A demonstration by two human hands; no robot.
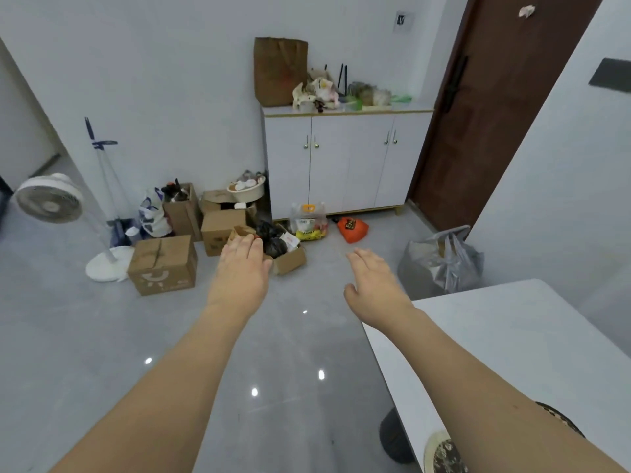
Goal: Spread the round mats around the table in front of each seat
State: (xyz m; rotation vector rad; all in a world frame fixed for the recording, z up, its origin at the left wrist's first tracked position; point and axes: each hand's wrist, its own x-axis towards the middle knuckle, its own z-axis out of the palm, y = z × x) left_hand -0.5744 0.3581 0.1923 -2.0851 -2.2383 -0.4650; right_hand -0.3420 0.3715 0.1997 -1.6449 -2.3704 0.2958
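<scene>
Both my arms reach forward over the grey floor. My left hand (241,268) is held flat with fingers apart and holds nothing. My right hand (374,278) is also flat and empty, just beyond the corner of the white table (512,336) at the lower right. A round mat (444,454) with a pale rim and dark pattern lies at the table's near edge, partly hidden by my right forearm. The dark edge of another round mat (560,421) shows on the far side of that forearm.
Several cardboard boxes (164,264) and bags sit on the floor ahead. A white fan (51,199) stands at the left, a white cabinet (345,165) at the wall, a brown door (495,107) to its right. A grey plastic bag (444,261) lies beside the table. A dark stool (396,438) stands under the table's edge.
</scene>
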